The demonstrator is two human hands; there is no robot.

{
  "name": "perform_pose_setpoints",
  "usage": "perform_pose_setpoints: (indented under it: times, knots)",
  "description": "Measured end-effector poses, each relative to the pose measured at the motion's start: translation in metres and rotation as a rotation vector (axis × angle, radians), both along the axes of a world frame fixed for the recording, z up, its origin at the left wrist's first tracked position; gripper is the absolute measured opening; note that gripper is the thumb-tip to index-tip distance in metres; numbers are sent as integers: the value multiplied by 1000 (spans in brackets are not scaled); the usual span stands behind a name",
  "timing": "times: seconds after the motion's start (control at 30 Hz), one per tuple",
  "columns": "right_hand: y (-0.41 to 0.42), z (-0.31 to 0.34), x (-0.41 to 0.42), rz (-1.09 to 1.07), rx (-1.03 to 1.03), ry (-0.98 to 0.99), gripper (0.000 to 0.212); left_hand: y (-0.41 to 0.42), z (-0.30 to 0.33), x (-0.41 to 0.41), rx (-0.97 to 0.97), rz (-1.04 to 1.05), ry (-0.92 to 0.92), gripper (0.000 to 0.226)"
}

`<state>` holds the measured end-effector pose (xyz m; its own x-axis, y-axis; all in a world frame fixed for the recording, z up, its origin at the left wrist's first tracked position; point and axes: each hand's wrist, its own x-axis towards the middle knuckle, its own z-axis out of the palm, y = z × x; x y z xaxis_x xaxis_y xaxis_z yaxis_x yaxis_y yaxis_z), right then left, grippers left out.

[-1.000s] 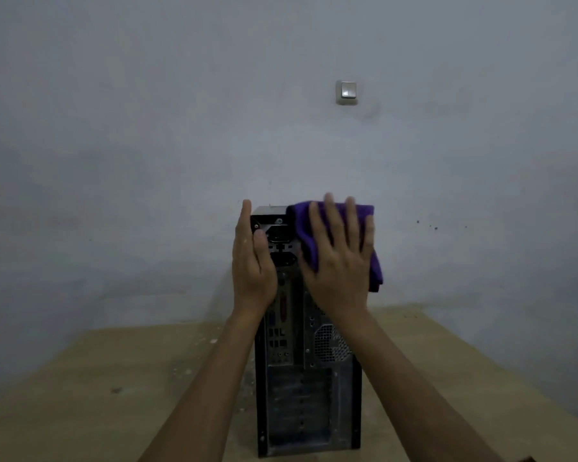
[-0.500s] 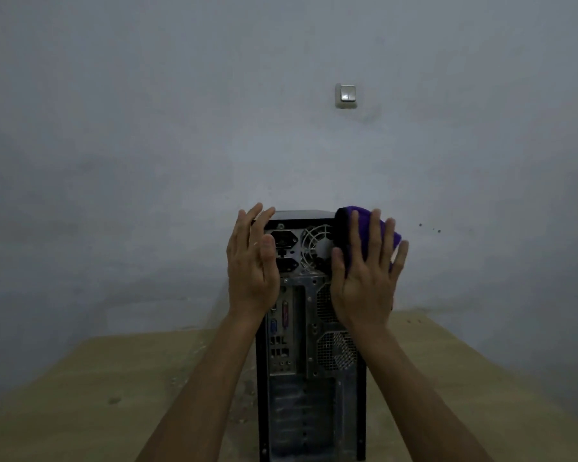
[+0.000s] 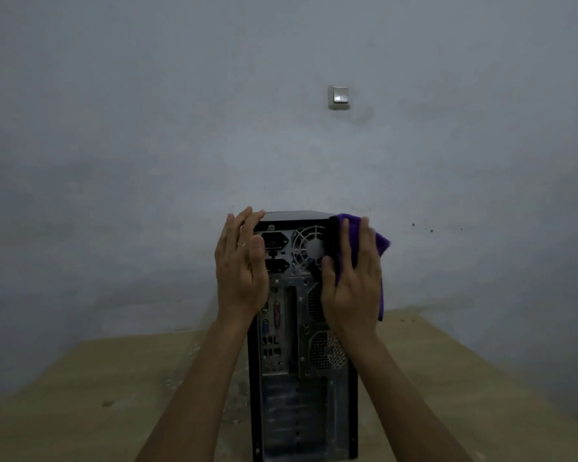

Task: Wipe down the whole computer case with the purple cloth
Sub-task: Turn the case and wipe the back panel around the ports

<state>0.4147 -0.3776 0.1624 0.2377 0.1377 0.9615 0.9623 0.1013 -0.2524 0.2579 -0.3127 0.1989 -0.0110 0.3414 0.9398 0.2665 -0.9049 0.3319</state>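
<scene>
A black computer case (image 3: pixel 301 378) stands upright on the wooden table (image 3: pixel 80 395), its rear panel with ports and fan grilles facing me. My left hand (image 3: pixel 241 271) rests flat with straight fingers against the case's upper left edge. My right hand (image 3: pixel 354 281) presses the purple cloth (image 3: pixel 377 241) with straight fingers against the case's upper right edge. The cloth wraps round the corner and hangs down behind my palm. The case's side panels are hidden from view.
A grey wall stands close behind the table, with a light switch (image 3: pixel 338 97) high up. The table's far edge meets the wall; its right edge (image 3: pixel 501 371) runs diagonally toward me. Light dust specks lie on the wood left of the case.
My right hand slid the purple cloth from the top of the rear panel rightwards onto the upper right edge. My left hand stayed at the upper left edge, fingers spreading slightly.
</scene>
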Motion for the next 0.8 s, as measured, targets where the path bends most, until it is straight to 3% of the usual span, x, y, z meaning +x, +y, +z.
perform_pose_setpoints:
  times: [0.1,0.33,0.63,0.8]
  knots:
    - [-4,-9,-2,142,-4,27,63,-2,-12,5,-19,-61,-23,60]
    - [-10,-50,-3,189,-40,46,64,-12,-77,12,-121,-54,-76,66]
    - [-1,2,-1,191,37,84,61,-6,-84,14,-106,-13,-61,67]
    - [-2,-49,-1,218,1,90,63,-10,-112,12,-174,-17,-44,68]
